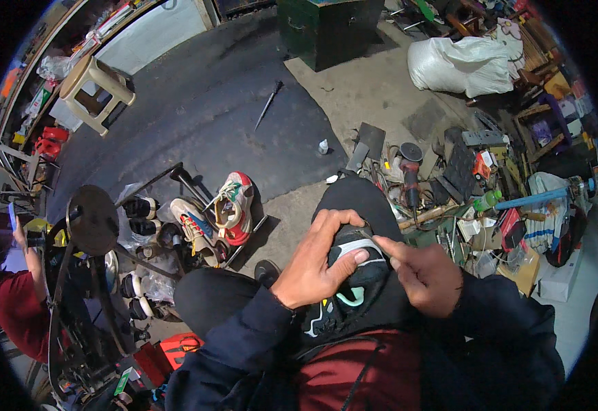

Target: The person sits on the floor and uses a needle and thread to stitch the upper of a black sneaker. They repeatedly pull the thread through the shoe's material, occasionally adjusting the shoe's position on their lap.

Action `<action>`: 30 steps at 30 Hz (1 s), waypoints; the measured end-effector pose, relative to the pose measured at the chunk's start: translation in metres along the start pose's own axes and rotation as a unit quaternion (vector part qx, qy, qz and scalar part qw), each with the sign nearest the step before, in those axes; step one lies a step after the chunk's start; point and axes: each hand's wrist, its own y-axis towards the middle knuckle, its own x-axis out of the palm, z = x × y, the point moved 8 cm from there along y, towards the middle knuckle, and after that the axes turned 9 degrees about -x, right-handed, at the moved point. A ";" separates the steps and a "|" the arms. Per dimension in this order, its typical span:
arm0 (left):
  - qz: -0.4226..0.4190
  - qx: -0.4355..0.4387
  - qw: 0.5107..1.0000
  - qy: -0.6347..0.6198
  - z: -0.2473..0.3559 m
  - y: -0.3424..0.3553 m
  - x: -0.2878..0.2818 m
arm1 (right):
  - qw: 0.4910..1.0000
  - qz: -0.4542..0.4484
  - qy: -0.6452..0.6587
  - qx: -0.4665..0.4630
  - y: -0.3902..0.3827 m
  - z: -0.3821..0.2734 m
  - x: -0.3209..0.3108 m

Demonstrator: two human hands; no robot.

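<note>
A dark sneaker (362, 275) with a white band and mint-green and yellow accents lies across my lap, against my raised knee. My left hand (321, 264) wraps round it from the left, thumb along the white band and fingers over the far end. My right hand (422, 272) is closed at the shoe's right side, index finger and thumb pinched near the edge by the left fingertips. Whatever that pinch holds is too small or hidden to name. Parts of the shoe are covered by both hands.
Left of my knees sit a red-and-beige sneaker pair (234, 209), more shoes and a dark metal machine (93, 219). A person in a red sleeve (21, 312) is at far left. An angle grinder (410, 171) lies among tools at right. Beyond are a stool (93, 92), green chest (326, 31) and white sack (460, 66).
</note>
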 end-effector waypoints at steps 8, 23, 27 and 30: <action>0.002 -0.001 1.000 -0.001 0.003 -0.006 0.001 | 0.985 0.021 0.009 -0.172 0.006 -0.009 -0.007; 0.002 -0.029 1.000 -0.005 -0.006 -0.007 -0.002 | 0.993 0.063 -0.038 -0.096 -0.006 0.008 0.021; 0.001 -0.022 1.000 -0.018 -0.004 -0.007 -0.001 | 0.985 0.063 -0.063 -0.151 -0.009 0.010 0.018; -0.001 -0.023 1.000 -0.020 -0.001 -0.009 0.003 | 0.976 0.061 -0.003 -0.208 0.000 -0.005 0.004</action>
